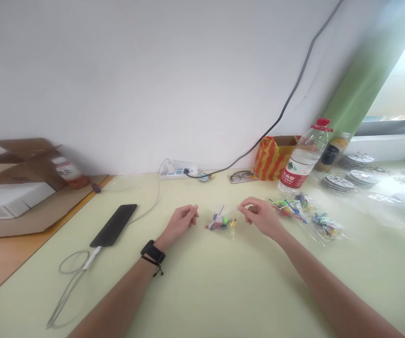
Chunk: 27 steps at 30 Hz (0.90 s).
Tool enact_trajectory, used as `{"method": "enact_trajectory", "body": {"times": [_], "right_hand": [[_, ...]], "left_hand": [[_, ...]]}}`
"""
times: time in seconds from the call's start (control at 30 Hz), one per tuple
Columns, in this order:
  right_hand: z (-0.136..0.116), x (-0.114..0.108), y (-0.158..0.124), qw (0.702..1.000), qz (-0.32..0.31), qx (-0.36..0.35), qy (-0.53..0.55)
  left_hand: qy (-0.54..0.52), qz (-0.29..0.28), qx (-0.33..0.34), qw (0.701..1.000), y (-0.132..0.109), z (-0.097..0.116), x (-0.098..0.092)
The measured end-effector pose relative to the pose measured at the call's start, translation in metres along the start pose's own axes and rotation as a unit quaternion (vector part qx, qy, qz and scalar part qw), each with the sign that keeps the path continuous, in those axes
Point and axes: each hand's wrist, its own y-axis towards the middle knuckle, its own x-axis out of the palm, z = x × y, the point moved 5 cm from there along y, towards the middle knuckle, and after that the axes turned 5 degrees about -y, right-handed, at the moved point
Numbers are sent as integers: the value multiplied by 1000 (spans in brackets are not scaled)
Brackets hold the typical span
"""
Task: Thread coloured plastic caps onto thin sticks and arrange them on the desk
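A small heap of colourful plastic pieces (218,222), blurred, lies on the table between my hands, with a thin blue stick poking up from it. To its left is my left hand (184,218), thumb pressed against curled fingers; whatever it may hold is hidden. My right hand (260,217) pinches at the heap's right side, its fingertips at the top of a small yellow plastic piece (233,223). Clear bags of similar coloured pieces (290,206) lie just beyond the right hand, and another such bag (325,225) rests nearer to me.
A black phone (114,225) with a white cable lies at left, near an open cardboard box (29,197). Along the wall are a power strip (177,170), glasses (240,175), a striped bag (271,159) and a large water bottle (302,159). Stacked discs (338,183) stand right.
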Motion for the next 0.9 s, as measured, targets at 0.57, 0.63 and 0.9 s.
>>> {"method": "enact_trajectory", "body": {"times": [0.57,0.63,0.9], "right_hand": [[50,-51,21,923,279,-154,-214],[48,-47,21,920,256,-171,-242],[31,-41,16,907,197,-229,-295]], "left_hand": [[24,-39,-7,999,-1,-5,8],[28,-38,-7,999,-1,-6,8],[34,-48,-2,998,-2,-4,10]]}}
